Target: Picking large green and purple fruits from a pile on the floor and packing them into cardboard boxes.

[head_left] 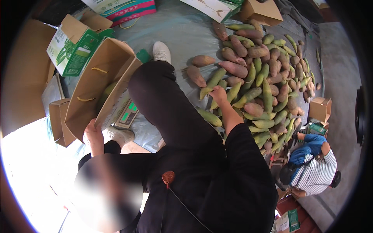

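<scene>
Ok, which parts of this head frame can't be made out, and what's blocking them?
- Left hand: fingers hidden behind the open cardboard box it steadies; grip unclear.
- Right hand: back of hand faces the camera, so whether it grips a green cob in the produce pile is uncertain.
- Scale: mostly covered by the box and the leg.
- Lower left: blurred patch and glare.
- Other person: hands too small.

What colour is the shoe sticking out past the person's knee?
The shoe is white, resting on the grey ground sheet. It shows best in the head view.
</scene>
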The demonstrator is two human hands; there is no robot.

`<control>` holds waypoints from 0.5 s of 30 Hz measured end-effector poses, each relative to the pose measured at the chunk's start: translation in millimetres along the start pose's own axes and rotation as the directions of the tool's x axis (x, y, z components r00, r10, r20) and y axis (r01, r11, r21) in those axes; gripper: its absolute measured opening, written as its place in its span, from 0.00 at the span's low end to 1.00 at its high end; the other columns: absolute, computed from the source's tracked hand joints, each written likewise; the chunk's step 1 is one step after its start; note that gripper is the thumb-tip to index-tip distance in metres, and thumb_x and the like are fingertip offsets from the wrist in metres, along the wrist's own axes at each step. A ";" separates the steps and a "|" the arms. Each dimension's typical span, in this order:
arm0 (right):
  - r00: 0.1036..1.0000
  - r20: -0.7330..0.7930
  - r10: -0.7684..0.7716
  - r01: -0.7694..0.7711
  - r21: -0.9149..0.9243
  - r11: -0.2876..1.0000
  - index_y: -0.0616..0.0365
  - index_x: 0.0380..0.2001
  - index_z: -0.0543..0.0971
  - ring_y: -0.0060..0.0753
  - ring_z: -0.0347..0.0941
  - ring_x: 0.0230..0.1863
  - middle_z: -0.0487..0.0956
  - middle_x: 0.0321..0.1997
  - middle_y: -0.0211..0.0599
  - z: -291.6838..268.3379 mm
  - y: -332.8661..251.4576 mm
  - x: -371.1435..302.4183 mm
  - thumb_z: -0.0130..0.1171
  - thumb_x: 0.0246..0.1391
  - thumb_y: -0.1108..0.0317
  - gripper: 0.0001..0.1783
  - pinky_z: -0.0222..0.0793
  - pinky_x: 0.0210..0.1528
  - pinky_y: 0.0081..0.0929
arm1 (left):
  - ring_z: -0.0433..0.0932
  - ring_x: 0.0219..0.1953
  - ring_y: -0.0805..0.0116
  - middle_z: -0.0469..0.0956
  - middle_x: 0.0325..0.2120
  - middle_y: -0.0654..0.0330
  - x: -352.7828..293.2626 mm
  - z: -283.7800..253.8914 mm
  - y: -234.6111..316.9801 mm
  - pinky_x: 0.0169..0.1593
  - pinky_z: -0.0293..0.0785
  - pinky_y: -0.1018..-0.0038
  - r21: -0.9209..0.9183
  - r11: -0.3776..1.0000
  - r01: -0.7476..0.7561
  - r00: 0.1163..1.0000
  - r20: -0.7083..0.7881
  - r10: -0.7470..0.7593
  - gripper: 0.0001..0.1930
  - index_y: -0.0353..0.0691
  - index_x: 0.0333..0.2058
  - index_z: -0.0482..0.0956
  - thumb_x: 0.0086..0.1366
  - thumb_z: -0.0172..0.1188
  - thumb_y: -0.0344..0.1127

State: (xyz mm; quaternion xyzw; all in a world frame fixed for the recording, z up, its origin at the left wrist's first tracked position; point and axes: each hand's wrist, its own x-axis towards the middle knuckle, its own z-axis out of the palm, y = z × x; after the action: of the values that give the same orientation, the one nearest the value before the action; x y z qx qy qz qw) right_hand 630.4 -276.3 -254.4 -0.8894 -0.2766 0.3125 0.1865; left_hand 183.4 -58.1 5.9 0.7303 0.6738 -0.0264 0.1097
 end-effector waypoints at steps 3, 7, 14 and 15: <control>0.995 -0.096 -0.031 0.023 -0.084 0.996 0.58 0.38 0.76 0.51 0.73 0.44 0.77 0.39 0.49 17.9 -9.0 19.4 0.64 0.37 0.58 0.23 0.69 0.46 0.40 | 0.78 0.37 0.52 0.79 0.31 0.52 2.8 7.5 -6.1 0.40 0.72 0.63 -0.047 0.998 -0.046 0.999 0.005 0.046 0.11 0.45 0.38 0.79 0.54 0.57 0.33; 0.988 -0.135 -0.070 0.055 -0.118 0.992 0.51 0.46 0.72 0.51 0.70 0.49 0.75 0.46 0.45 27.7 -41.9 36.1 0.65 0.36 0.55 0.30 0.67 0.49 0.43 | 0.77 0.37 0.53 0.79 0.31 0.52 -4.6 -1.6 8.5 0.41 0.72 0.64 -0.047 0.996 -0.072 0.997 -0.040 0.070 0.10 0.41 0.36 0.79 0.53 0.57 0.28; 0.981 -0.046 0.190 -0.196 -0.260 0.946 0.45 0.55 0.63 0.46 0.64 0.57 0.70 0.54 0.39 30.0 -84.8 64.4 0.67 0.31 0.54 0.43 0.64 0.53 0.51 | 0.77 0.36 0.55 0.79 0.30 0.55 -3.2 1.0 7.4 0.41 0.72 0.64 -0.119 0.991 -0.061 0.997 -0.061 0.054 0.08 0.41 0.33 0.80 0.54 0.55 0.29; 0.984 -0.035 0.175 -0.178 -0.268 0.947 0.45 0.55 0.63 0.46 0.64 0.57 0.70 0.54 0.39 33.2 -87.1 67.3 0.67 0.31 0.54 0.43 0.64 0.53 0.51 | 0.77 0.36 0.55 0.79 0.30 0.55 -3.3 0.4 7.3 0.41 0.72 0.64 -0.119 0.992 -0.041 0.997 -0.064 0.033 0.08 0.41 0.33 0.80 0.54 0.55 0.29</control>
State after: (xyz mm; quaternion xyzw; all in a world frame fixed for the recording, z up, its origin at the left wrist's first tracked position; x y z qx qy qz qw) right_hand 619.7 -162.4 -265.4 -0.9293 -0.2349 0.2827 0.0361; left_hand 190.3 -62.0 7.1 0.7352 0.6635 0.0391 0.1329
